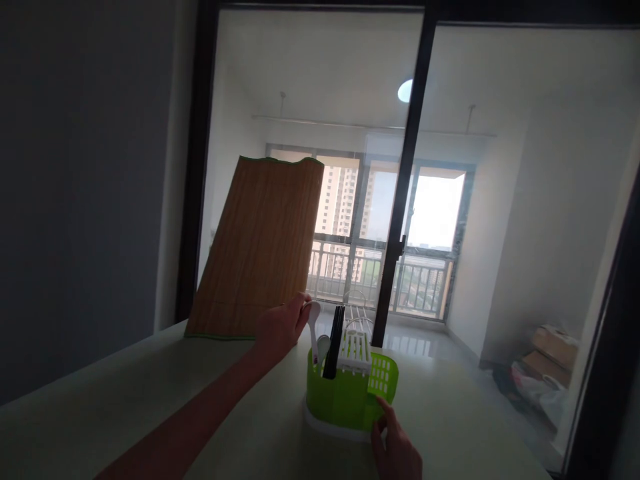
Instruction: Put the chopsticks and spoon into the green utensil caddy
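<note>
Head view: my left hand [280,327] is pinching the handle of a white spoon [314,327] standing in the green utensil holder [345,393] on the pale countertop [150,400]. My right hand [397,447] is gripping the holder's near side. A bamboo cutting board [260,247] is leaning against the glass behind.

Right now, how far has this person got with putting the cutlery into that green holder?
Already in the green holder: black chopsticks and a spoon, standing upright. In hand: the left hand holds a white spoon at the holder's top, partly lowered in, while the right hand grips the holder's near edge on the counter. Left: letting go of that spoon. No other loose cutlery shows.
</note>
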A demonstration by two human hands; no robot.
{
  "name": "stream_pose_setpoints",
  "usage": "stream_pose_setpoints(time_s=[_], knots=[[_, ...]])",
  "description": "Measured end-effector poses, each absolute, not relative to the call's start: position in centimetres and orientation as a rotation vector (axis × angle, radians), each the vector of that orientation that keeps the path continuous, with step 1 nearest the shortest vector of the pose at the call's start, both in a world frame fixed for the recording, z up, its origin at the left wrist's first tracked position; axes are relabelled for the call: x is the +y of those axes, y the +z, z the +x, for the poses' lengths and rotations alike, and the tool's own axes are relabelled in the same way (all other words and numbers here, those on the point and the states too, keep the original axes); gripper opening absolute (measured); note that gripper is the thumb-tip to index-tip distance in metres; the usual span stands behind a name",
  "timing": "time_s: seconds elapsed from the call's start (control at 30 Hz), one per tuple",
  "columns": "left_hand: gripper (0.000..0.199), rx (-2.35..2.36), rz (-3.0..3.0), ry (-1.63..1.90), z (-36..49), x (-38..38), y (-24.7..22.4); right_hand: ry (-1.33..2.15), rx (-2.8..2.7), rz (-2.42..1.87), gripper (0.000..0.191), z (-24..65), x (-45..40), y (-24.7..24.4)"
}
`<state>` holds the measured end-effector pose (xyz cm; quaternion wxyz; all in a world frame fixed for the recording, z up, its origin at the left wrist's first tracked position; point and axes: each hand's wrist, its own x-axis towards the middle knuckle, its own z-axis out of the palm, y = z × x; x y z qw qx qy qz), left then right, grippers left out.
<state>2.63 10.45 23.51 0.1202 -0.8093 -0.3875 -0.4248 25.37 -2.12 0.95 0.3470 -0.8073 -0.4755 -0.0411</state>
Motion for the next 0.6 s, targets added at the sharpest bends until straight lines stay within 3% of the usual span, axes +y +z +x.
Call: stream_pose_setpoints(time_s=[0.23,0.6], knots=[[0.038,-1.122,-2.527,-0.956,6.0,12.6,20.1,-0.188,-1.187,-2.104,0.047,25.1,-1.5,0.2],[0.022,-1.282,-2.640,-0.805,7.9,14.7,16.0,-0.224,-1.214,-2.076,0.047,24.8,-1.5,0.2]])
